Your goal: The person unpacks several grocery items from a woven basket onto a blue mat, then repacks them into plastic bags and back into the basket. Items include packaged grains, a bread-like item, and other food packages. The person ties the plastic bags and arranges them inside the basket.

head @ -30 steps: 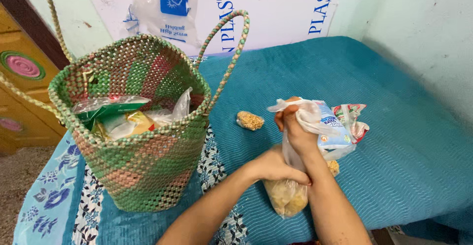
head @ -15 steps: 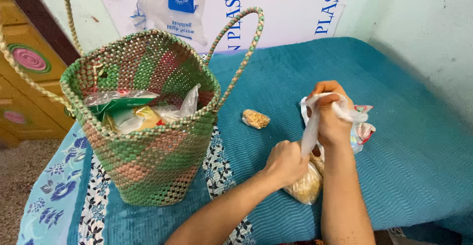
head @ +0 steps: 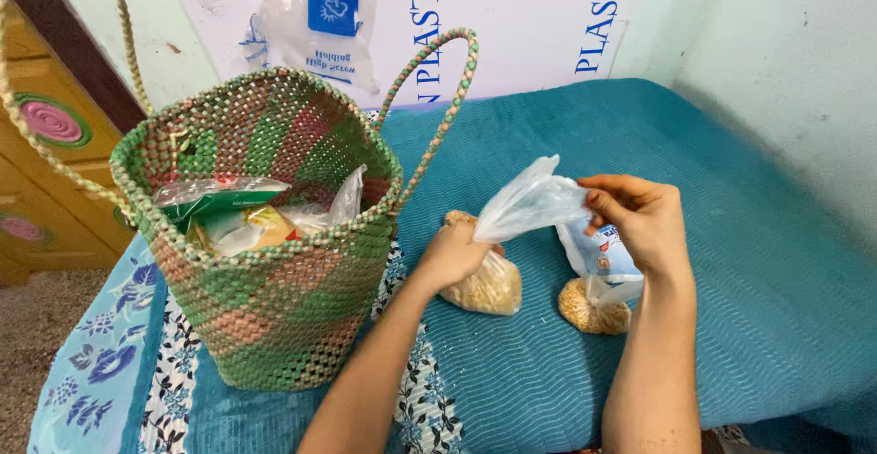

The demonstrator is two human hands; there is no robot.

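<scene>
Since half a second ago, both hands have dropped lower over the teal bedspread (head: 731, 262) and the plastic bag's loose top has been drawn out level between them. The left hand (head: 454, 255) is clenched around the neck of the clear bag of pale grain (head: 484, 288), which rests on the bedspread near its middle, just beside the woven basket (head: 265, 317). The right hand (head: 639, 221) pinches the free end of the bag's film (head: 530, 203) between thumb and fingertips, holding it taut and slightly raised. Doing this step well appears to call for a firm squeeze low on the neck, close to the grain, while the other hand keeps the film stretched so it twists tightly rather than bunching. Just right of the bag, under the right wrist, lies a second small bag of yellowish grain (head: 592, 308) with a blue-and-white printed pouch (head: 603, 253) touching it. The green, pink and tan basket stands toward the bedspread's left edge, holding several plastic-wrapped packets (head: 228, 212). A white printed sheet and a hanging plastic bag (head: 320, 15) cover the wall beyond the far edge.
</scene>
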